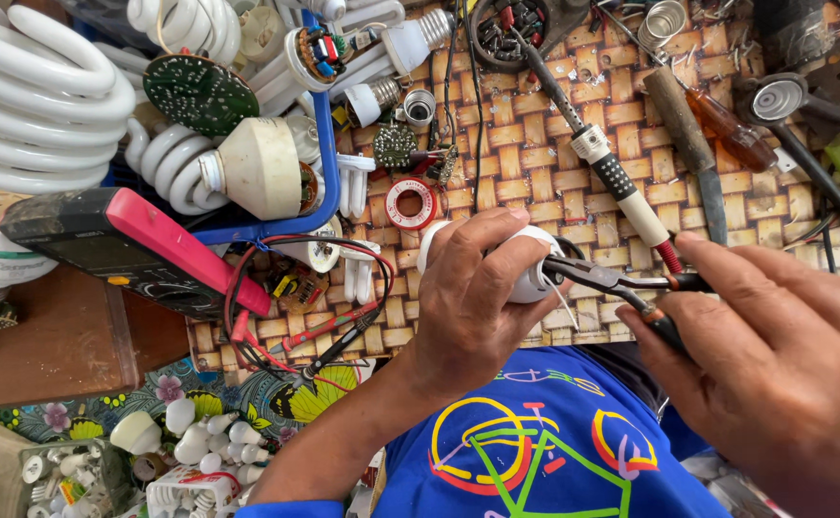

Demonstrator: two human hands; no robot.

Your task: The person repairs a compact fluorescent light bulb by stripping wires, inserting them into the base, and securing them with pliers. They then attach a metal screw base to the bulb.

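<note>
White plastic lamp base (533, 278), seen from my head camera, sits wrapped in my left hand (473, 302), fingers curled tightly round it above the near edge of the woven mat (525, 153) that covers the desk. My right hand (775, 355) is closed round the handles of the needle-nose pliers (612, 281), whose tips reach the lamp base at its right side; whether they grip anything there I cannot tell. Behind lie a soldering iron (612, 173) near the mat's middle, a red-cased multimeter (132, 247) by its left edge, and spiral fluorescent lamps (36, 96) at the far left corner.
</note>
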